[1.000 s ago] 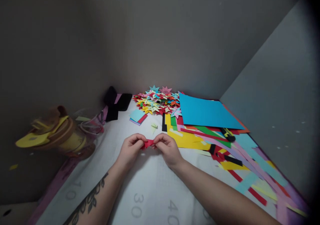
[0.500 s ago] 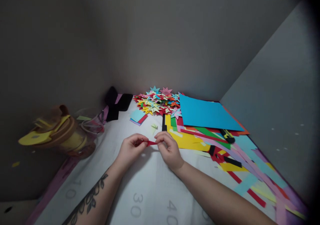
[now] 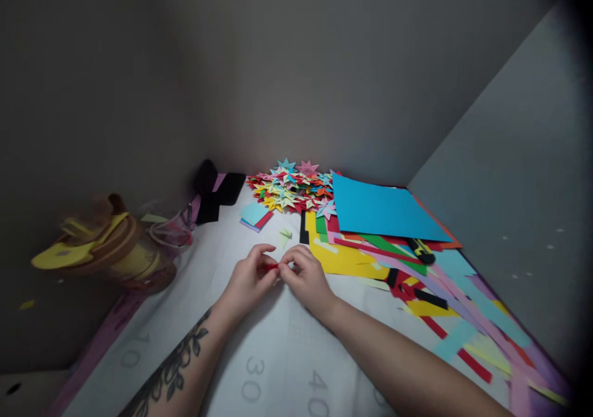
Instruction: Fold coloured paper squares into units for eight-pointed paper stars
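Note:
A small red piece of folded paper [image 3: 270, 267] is pinched between my two hands, mostly hidden by the fingers. My left hand [image 3: 250, 278] grips it between thumb and fingers, with the index finger arched above. On the other side my right hand [image 3: 306, 275] closes thumb and fingertips on its right end. Just beyond the hands lie small pale green folded pieces [image 3: 285, 236]. Behind those is a short stack of small paper squares [image 3: 256, 215], light blue on top. Farther back rises a heap of many-coloured folded paper stars [image 3: 290, 188].
Blue sheets [image 3: 384, 207] lie at the back right, a yellow-and-black cutter [image 3: 421, 251] by their front edge. Paper strips and scraps [image 3: 456, 309] spread along the right. A jar with a brown-and-yellow lid [image 3: 134, 256] stands left, near black items [image 3: 231, 188]. Grey walls [image 3: 296, 83] enclose the table.
My hands have come closer together, the right shifting left. The red paper, stretched between the fingertips before, is now more covered. My left index finger has lifted.

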Motion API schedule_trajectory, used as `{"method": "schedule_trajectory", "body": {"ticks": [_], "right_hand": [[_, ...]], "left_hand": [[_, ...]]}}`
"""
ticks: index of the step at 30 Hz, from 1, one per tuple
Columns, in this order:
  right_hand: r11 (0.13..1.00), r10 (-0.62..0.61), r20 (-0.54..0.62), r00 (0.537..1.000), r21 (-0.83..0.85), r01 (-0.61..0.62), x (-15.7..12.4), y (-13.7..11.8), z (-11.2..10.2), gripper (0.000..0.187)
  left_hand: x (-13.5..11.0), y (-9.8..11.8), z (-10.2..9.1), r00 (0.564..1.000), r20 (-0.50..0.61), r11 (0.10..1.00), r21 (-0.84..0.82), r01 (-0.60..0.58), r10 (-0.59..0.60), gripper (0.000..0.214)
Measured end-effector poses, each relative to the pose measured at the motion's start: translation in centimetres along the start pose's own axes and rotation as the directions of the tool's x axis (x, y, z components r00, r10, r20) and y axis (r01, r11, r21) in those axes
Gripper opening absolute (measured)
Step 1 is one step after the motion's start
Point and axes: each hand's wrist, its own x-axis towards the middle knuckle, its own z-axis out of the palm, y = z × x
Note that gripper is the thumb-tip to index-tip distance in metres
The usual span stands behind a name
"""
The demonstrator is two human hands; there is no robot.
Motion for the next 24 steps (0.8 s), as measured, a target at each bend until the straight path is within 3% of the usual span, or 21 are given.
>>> {"method": "schedule_trajectory", "body": {"ticks": [4, 10, 17, 21, 23, 24], "right_hand": [[1.000, 0.025, -0.003, 1.000, 0.017, -0.024, 0.1, 0.0, 0.0, 0.013], [0.997, 0.069, -0.035, 0.997, 0.048, -0.067, 0.4, -0.1, -0.3, 0.011], [0.983, 0.150, -0.052, 0.987, 0.118, -0.143, 0.7, 0.2, -0.9, 0.013], [0.981, 0.161, -0.106, 0.981, 0.128, -0.147, 0.6, 0.6, -0.7, 0.010], [0.991, 0.100, -0.115, 0.988, 0.098, -0.089, 0.4, 0.7, -0.5, 0.004], [0.996, 0.059, -0.103, 0.993, 0.078, -0.051, 0.3, 0.7, -0.4, 0.010]], "left_hand": [[0.0, 0.3, -0.2, 0.999, -0.037, 0.996, 0.081, -0.031, 0.034, 0.028], [0.3, 0.3, -0.8, 0.983, -0.176, 0.994, -0.105, 0.030, -0.048, 0.028], [1.0, 0.2, -2.0, 0.949, -0.290, 0.976, -0.206, 0.069, -0.128, 0.033], [1.2, -0.2, -2.0, 0.944, -0.266, 0.951, -0.287, 0.117, -0.196, 0.036], [1.1, -0.3, -1.6, 0.948, -0.224, 0.940, -0.307, 0.151, -0.226, 0.036], [1.1, -0.3, -1.4, 0.949, -0.207, 0.935, -0.315, 0.165, -0.237, 0.036]]}}
